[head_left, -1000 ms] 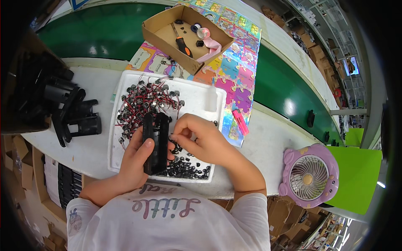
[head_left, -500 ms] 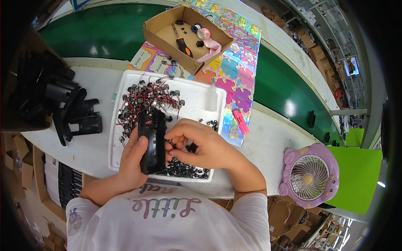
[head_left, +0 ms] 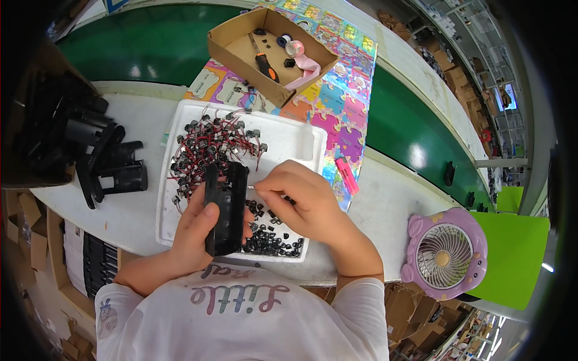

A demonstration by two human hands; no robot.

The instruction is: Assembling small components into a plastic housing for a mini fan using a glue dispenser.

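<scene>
At the far left, a heap of black plastic housings (head_left: pixel 78 150) lies on the white table (head_left: pixel 385 210). Right of it sits a white foam tray (head_left: pixel 289 141), with a tangle of small red-wired parts (head_left: pixel 211 147) in its far half and loose black pieces (head_left: pixel 271 240) in its near half. Over the tray's near edge the left hand (head_left: pixel 195 231) is wrapped around a long black housing (head_left: pixel 224 207), held upright, thumb on its face. Just right of it the right hand (head_left: pixel 304 201) is nearly closed, fingertips pinched on something small at the housing's right edge (too small to tell what). Far beyond the tray stands an open cardboard box (head_left: pixel 241 51) holding a screwdriver (head_left: pixel 264 60). At the near right stands a small pink fan (head_left: pixel 445 256).
</scene>
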